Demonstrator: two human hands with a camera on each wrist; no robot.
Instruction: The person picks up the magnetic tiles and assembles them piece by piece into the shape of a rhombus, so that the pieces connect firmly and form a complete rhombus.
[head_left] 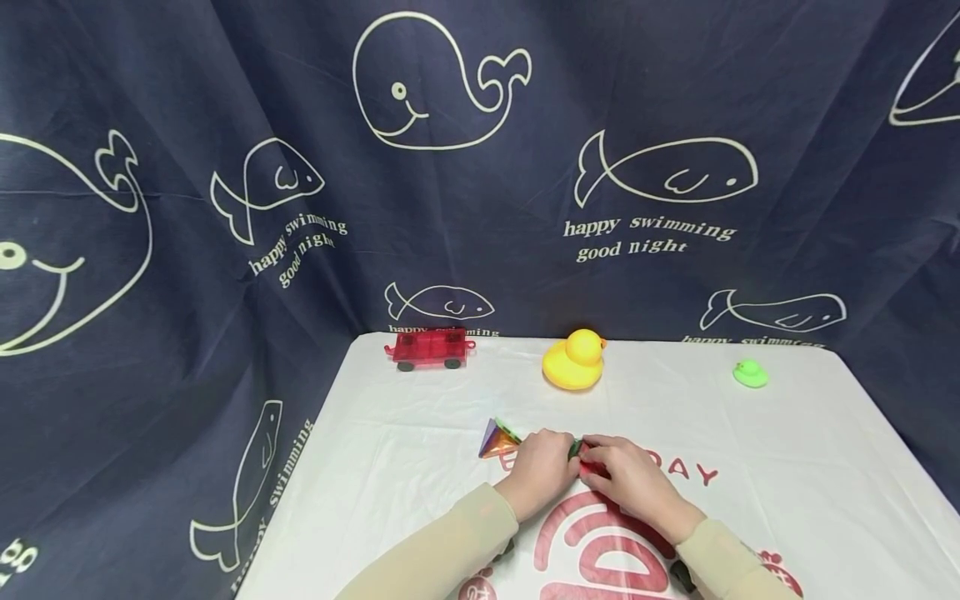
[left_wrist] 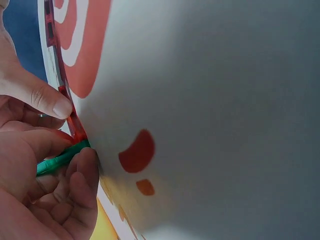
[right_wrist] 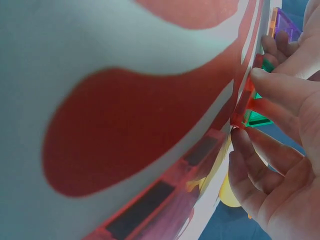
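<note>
My left hand [head_left: 542,467] pinches a green translucent magnetic tile [left_wrist: 62,157] between thumb and fingers, close to the white sheet. Opposite it, my right hand [head_left: 626,475] pinches a red translucent magnetic tile [right_wrist: 244,102] along its edge. The two tiles meet at an angle, red against green, and the fingers cover much of both. Just left of the left hand stands a small pointed shape of purple, orange and green tiles [head_left: 497,442]. Another red translucent piece [right_wrist: 155,200] with dark strips lies near the right wrist.
A red translucent wagon [head_left: 431,348] stands at the table's back left. Behind the hands sits a yellow rubber duck [head_left: 572,367], with a small green duck [head_left: 751,374] at the back right. A dark blue printed curtain [head_left: 480,217] hangs behind the white-covered table [head_left: 390,500].
</note>
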